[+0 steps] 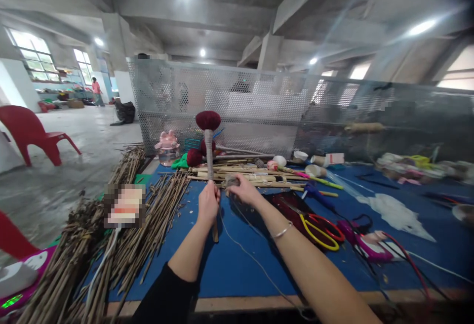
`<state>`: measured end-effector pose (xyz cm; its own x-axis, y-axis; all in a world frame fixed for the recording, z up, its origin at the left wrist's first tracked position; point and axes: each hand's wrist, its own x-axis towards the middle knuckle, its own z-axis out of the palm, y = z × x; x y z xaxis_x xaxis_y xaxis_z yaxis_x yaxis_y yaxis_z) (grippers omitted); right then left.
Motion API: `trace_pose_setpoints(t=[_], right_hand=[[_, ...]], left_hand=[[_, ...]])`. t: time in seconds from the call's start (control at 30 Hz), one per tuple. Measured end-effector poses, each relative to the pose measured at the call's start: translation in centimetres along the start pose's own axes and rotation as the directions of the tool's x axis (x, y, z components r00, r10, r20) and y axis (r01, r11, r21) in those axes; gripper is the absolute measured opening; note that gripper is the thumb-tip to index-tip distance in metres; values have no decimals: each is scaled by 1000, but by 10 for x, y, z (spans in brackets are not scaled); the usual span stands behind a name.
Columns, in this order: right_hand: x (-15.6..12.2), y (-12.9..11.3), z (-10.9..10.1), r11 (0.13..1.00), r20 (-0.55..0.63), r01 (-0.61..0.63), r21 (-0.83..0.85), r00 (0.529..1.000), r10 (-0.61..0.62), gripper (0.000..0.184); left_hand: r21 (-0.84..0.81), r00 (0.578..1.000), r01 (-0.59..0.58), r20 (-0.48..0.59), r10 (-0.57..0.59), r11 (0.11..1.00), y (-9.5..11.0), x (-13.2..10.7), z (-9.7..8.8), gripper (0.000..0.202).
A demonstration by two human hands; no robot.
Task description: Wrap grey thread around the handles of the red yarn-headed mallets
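My left hand (208,204) is closed around an upright stick (210,158). The stick has a dark red fuzzy head (208,120) on top and grey wrapping along its upper shaft. My right hand (242,188) pinches a grey strip or thread beside the stick, just right of my left hand. A thin thread (248,251) trails from the hands toward me over the blue table (237,264). A bracelet sits on my right wrist.
Bundles of dry sticks (148,225) lie at the left. Yellow and red scissors (322,227), a pink tool (365,245), more sticks and cups lie at the right and back. A perforated metal screen (259,101) backs the table. A red chair (33,134) stands far left.
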<state>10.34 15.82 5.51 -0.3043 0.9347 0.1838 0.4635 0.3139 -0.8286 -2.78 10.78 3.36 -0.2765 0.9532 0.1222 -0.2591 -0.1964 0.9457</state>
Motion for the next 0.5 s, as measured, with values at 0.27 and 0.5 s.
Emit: trace_pose_setpoints(t=[0.27, 0.5], right_hand=[[-10, -34, -15, 895, -146, 183, 407, 980, -134, 45], [0, 3, -29, 974, -209, 167, 150, 969, -134, 47]], left_hand=[[-314, 934, 336, 236, -270, 888, 4, -12, 16, 40], [-294, 869, 434, 384, -310, 851, 10, -22, 22, 41]])
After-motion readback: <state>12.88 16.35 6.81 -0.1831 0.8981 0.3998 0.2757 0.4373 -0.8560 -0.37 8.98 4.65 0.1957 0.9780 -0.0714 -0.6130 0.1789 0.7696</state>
